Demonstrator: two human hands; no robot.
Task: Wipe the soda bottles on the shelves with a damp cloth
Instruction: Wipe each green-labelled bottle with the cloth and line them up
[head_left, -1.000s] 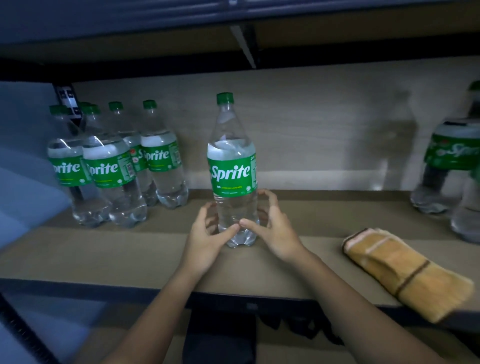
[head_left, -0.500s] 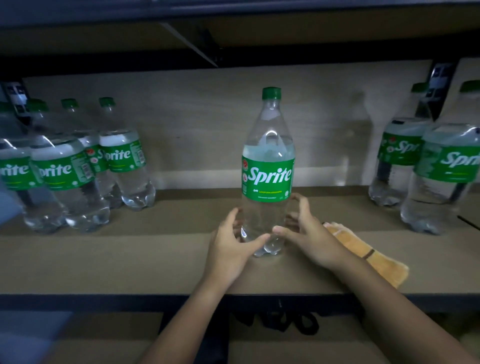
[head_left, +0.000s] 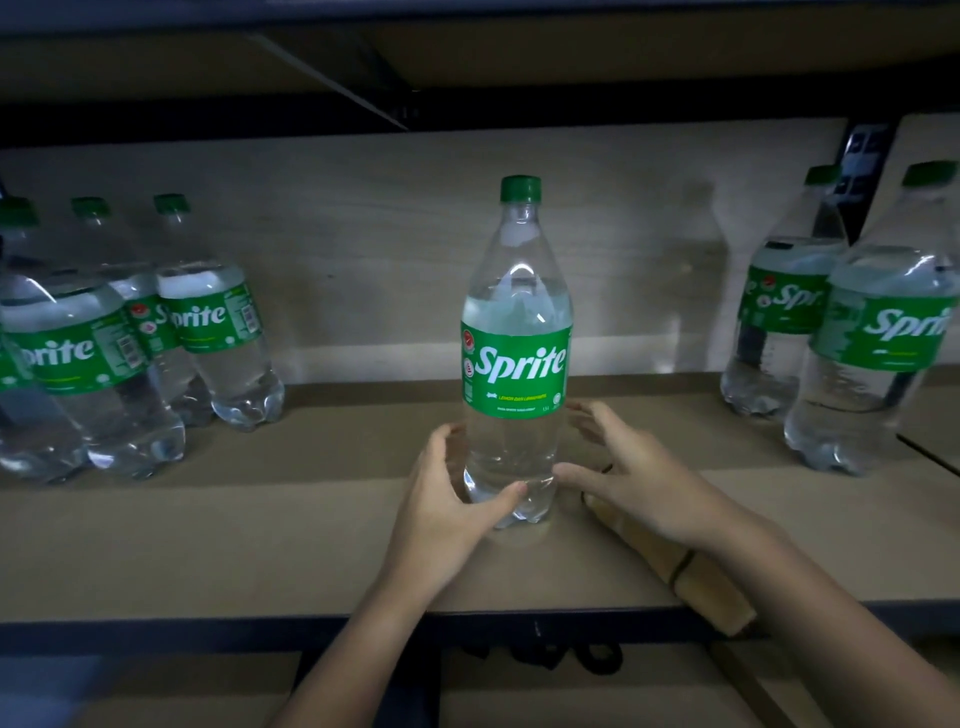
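A clear Sprite bottle with a green cap and label stands upright mid-shelf. My left hand wraps its base, thumb across the front and fingers behind. My right hand hovers just right of the base with its fingers spread, the thumb tip close to the plastic; I cannot tell whether it touches. A folded tan cloth with a dark stripe lies on the shelf near the front edge, mostly hidden beneath my right forearm.
Several Sprite bottles are clustered at the shelf's left end, and two more stand at the right. Bare board stretches either side of the middle bottle. Another shelf hangs close overhead, and a dark metal rail runs along the front edge.
The middle bottle slid right along the shelf, ending beside the cloth. My right hand has loosened off the base and spread its fingers. My left hand keeps its hold.
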